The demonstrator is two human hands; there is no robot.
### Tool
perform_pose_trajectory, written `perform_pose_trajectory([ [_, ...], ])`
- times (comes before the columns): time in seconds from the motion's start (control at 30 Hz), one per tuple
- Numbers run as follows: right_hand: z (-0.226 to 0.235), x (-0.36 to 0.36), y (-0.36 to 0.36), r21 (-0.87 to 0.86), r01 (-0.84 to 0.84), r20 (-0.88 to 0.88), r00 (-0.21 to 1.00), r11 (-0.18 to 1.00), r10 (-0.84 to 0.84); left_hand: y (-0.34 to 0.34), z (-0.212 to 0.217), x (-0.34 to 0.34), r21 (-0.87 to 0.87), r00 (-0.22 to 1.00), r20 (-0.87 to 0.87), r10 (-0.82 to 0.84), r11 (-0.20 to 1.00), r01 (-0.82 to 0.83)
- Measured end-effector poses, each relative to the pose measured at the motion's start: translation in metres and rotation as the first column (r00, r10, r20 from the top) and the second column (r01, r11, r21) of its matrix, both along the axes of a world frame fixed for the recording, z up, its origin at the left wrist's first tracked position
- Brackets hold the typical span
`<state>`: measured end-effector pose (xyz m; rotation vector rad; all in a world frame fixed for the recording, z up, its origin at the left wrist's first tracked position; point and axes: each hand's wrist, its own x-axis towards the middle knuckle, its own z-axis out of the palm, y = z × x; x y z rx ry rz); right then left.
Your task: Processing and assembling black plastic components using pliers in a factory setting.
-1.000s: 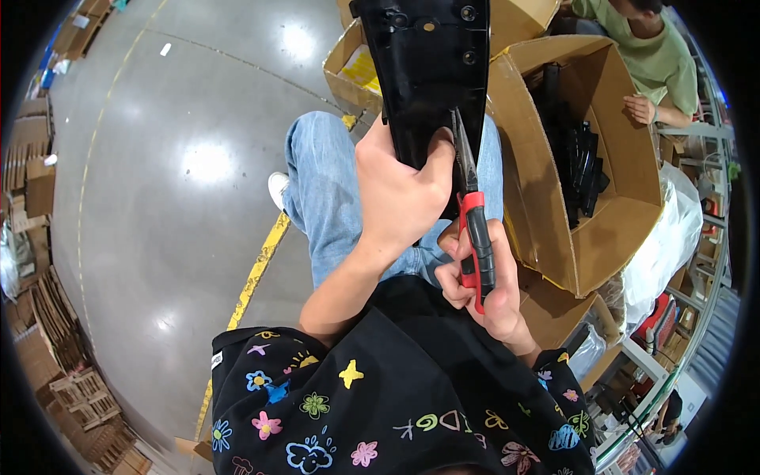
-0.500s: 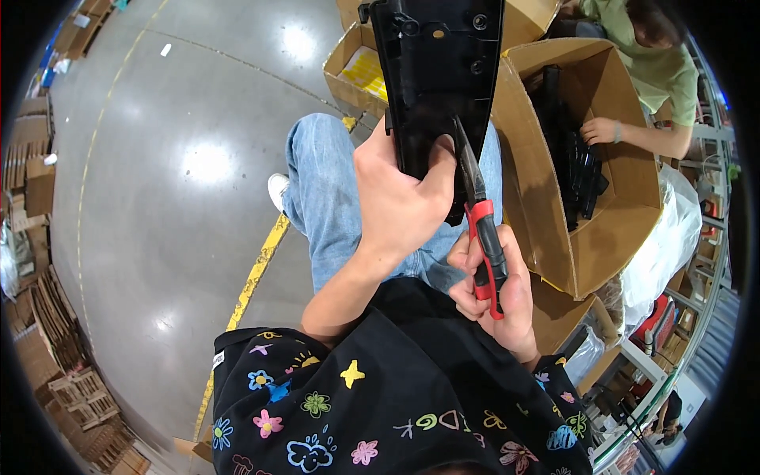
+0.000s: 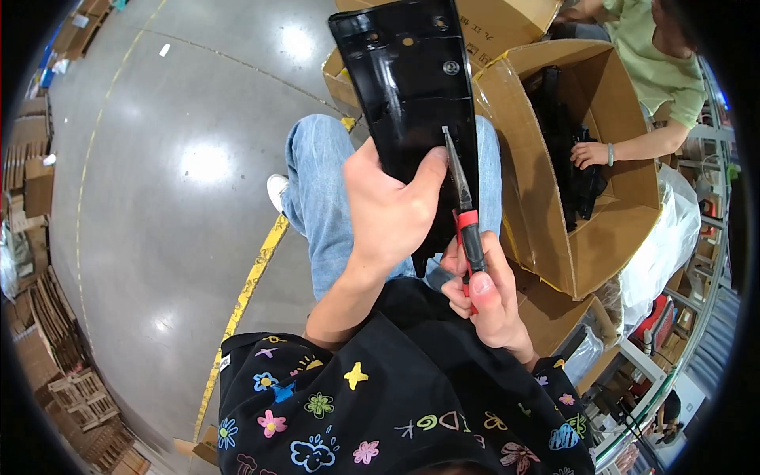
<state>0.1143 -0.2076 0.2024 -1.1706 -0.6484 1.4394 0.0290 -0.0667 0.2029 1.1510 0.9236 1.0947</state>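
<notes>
The left hand [image 3: 388,210] reaches forward, its back uppermost and the forearm rising from the near left; it grips a long, glossy black plastic panel [image 3: 412,83], thumb on the upper face and fingers hidden beneath. The panel slants away, far end leaning left, above the legs in light-blue denim jeans [image 3: 321,178]. The right hand [image 3: 495,309], nearer and to the right, is curled around the handles of red-and-black-handled, long-nosed metal pliers [image 3: 469,229], thumb lying along the top. The narrow nose points far, its tip at the panel's face just beside the left thumb; whether it pinches anything cannot be told. To the right stands an open brown cardboard box [image 3: 532,190].
</notes>
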Motion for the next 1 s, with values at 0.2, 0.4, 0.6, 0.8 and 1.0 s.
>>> perform_pose_trajectory([
  [0.2, 0.007, 0.009, -0.002, 0.038, -0.018, -0.053, 0.998, 0.999, 0.021, -0.002, -0.016, 0.002, 0.106, 0.998, -0.066, 0.021, 0.994, -0.014],
  [0.4, 0.028, 0.024, 0.006, -0.229, 0.013, -0.484, 0.866, 0.973, -0.125, -0.004, -0.02, -0.002, 0.261, 0.995, -0.099, 0.019, 0.965, 0.008],
  [0.6, 0.01, 0.012, 0.005, -0.147, 0.008, -0.744, 0.658, 0.989, -0.116, -0.012, -0.002, -0.003, 0.305, 1.0, -0.022, 0.02, 0.952, -0.012],
  [0.8, 0.012, 0.02, 0.0, 0.18, -0.133, -0.96, 0.193, 0.975, 0.203, -0.013, 0.006, -0.006, 0.415, 0.999, -0.015, 0.029, 0.91, -0.02],
  [1.0, 0.017, 0.016, -0.002, 0.066, -0.125, -0.947, 0.304, 0.99, 0.101, -0.013, 0.001, -0.006, 0.444, 0.998, -0.053, 0.038, 0.896, -0.011],
])
